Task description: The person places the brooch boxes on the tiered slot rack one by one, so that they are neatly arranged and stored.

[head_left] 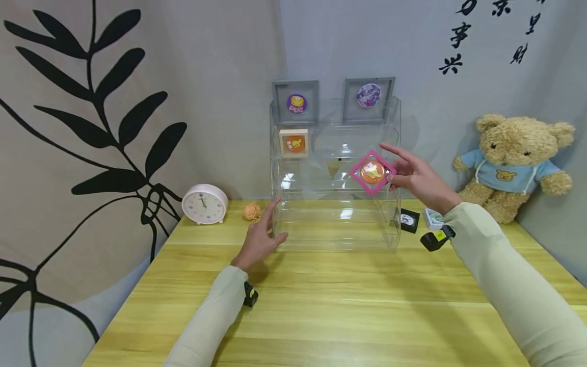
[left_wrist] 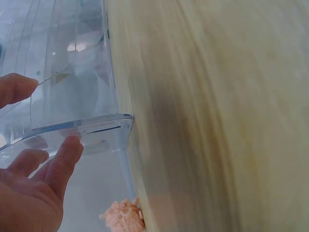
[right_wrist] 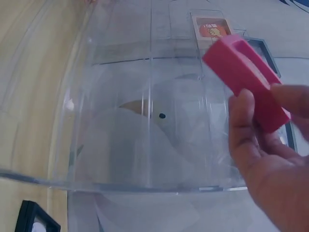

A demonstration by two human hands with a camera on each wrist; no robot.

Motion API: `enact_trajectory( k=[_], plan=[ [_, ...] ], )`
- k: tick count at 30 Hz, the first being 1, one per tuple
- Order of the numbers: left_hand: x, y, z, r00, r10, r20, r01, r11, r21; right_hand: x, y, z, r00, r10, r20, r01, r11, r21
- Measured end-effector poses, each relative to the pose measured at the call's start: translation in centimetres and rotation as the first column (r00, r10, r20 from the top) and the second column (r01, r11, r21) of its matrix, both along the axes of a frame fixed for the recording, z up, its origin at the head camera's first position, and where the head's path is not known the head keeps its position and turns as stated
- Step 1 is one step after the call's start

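Observation:
A clear tiered rack (head_left: 321,244) stands on the wooden table. My right hand (head_left: 415,176) pinches a pink square frame (head_left: 359,178) with an orange badge, tilted like a diamond, in front of the rack's right side. In the right wrist view the pink frame (right_wrist: 251,77) is held between thumb and fingers (right_wrist: 244,121). At the rack's left side is my left hand (head_left: 259,242), thumb and fingers spread around its edge; the left wrist view shows fingertips (left_wrist: 72,142) at the side panel. Two grey frames (head_left: 295,120) (head_left: 369,121) and a cream frame (head_left: 283,145) stand on upper tiers.
A pink-white clock (head_left: 204,204) and a small orange ball-like object (head_left: 251,211) are left of the rack. To its right lie a black frame (head_left: 415,222) and a white-edged frame (head_left: 433,218). A teddy bear (head_left: 509,168) sits at the back right.

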State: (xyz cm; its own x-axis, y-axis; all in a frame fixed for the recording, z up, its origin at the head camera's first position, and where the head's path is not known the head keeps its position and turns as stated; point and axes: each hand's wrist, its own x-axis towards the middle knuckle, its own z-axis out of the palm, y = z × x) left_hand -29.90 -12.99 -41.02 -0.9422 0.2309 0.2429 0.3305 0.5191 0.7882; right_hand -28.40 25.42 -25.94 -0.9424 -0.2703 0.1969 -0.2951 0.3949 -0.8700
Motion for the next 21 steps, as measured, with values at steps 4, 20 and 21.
enact_trajectory(
  k=[4, 20, 21],
  plan=[
    [0.0, -0.1, 0.0, 1.000, 0.007, -0.003, -0.007, 1.000, 0.002, -0.5, -0.7, 0.6, 0.999, -0.036, -0.019, 0.036, 0.999, 0.003],
    [0.1, 0.1, 0.0, 1.000, 0.003, -0.008, -0.003, 1.000, 0.017, -4.1, -2.9, 3.4, 0.983, -0.134, -0.123, 0.135, 0.991, -0.002],
    [0.1, 0.1, 0.0, 1.000, 0.005, -0.008, -0.005, 1.000, 0.015, -4.4, -3.1, 3.8, 0.981, -0.139, -0.134, 0.141, 0.990, 0.008]
  ],
)
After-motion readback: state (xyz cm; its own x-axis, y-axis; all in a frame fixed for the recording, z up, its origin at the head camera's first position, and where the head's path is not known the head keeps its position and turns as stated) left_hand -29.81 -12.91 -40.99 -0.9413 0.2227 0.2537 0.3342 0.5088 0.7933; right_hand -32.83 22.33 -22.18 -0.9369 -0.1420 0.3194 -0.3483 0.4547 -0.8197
